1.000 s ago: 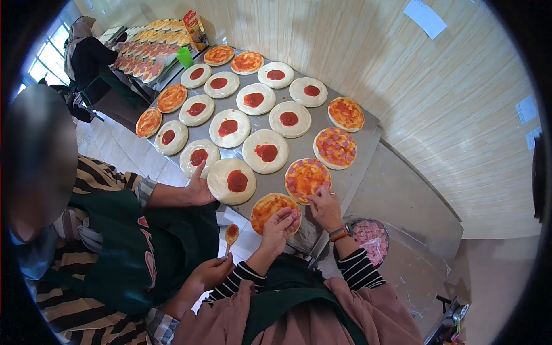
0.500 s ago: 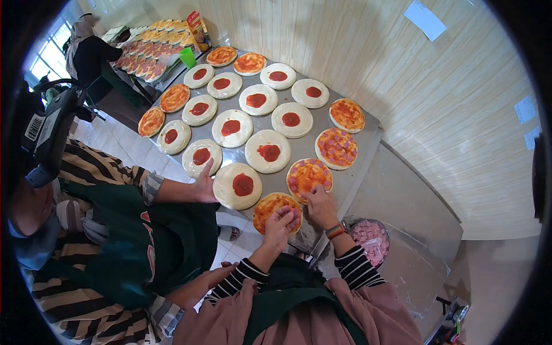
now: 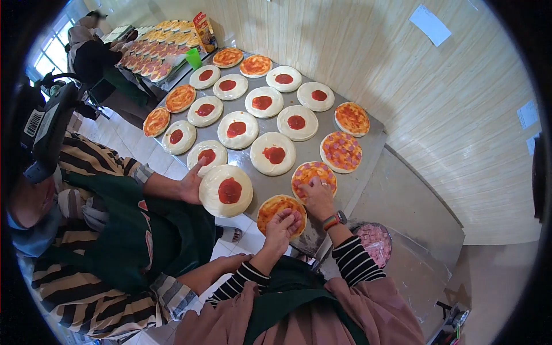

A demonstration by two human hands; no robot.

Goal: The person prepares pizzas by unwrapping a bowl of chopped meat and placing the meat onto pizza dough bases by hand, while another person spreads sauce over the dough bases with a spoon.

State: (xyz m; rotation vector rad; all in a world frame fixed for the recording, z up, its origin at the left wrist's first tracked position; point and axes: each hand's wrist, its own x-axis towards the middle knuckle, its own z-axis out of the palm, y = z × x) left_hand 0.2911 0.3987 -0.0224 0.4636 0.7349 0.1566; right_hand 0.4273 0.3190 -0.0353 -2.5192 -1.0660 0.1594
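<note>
My left hand (image 3: 280, 229) is closed over a sauce-covered pizza base (image 3: 269, 211), with some pink meat bits between its fingers. Over the neighbouring pizza (image 3: 314, 175), which has sauce and pink cubes on it, my right hand (image 3: 317, 194) has its fingertips pinched together; what they hold is too small to make out. Behind that one lies a pizza (image 3: 341, 152) spread with sauce and many pink cubes. A bag of pink diced meat (image 3: 375, 244) sits to the right of my right forearm.
A co-worker's hand (image 3: 190, 183) holds a dough round (image 3: 226, 191) with a sauce spot at the metal table's (image 3: 368, 138) left edge. Several dough rounds cover the table. A green cup (image 3: 194, 58) and filled trays stand at the back left, near people in dark clothes.
The co-worker's dough round has moved left, away from my left hand, and their spoon has gone out of sight. My right hand has shifted slightly over its pizza, which has more pink cubes on it.
</note>
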